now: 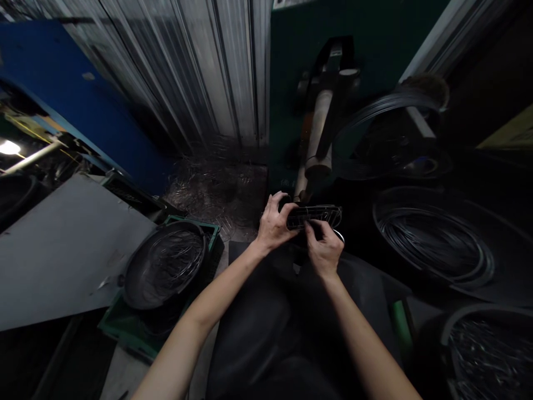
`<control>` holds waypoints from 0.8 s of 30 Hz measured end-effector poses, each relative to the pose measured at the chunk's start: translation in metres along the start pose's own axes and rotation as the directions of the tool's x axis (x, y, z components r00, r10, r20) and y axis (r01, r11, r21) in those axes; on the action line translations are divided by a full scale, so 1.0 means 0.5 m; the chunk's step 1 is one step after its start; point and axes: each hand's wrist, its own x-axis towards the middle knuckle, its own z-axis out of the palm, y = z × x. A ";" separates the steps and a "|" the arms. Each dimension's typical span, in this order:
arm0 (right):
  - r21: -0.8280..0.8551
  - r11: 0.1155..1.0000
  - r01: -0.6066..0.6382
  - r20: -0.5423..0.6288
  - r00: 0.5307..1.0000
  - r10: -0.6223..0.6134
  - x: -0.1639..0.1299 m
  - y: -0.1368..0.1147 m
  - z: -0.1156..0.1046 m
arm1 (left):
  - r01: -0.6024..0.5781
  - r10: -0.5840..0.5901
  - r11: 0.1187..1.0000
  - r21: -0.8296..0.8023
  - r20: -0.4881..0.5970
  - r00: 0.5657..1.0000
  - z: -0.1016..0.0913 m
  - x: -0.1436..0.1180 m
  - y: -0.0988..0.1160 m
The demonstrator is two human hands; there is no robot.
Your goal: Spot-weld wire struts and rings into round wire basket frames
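A small dark wire frame (328, 214) with rounded ends is held up in front of the machine. My left hand (275, 221) is curled around its left end, thumb and fingers closed on it. My right hand (323, 244) pinches at its lower edge, thumb against fingertips; a thin piece may be between them, too dark to make out. Just above the frame, the pale cylinder (320, 133) of the green machine (287, 66) points down towards my hands. Below lies a dark apron or cloth (258, 311) over my lap.
A black basin (137, 278) of wire pieces sits on a green crate (112, 322) at left. Coiled wire (433, 244) lies at right, above a tub (447, 333) of small metal pieces. Loose wire scraps (208, 183) cover the floor by the corrugated wall (200, 72).
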 end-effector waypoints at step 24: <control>-0.042 0.999 0.000 -0.006 1.000 -0.001 0.018 0.011 0.023 | -0.032 0.032 0.999 0.017 -0.035 0.999 0.017 0.019 -0.024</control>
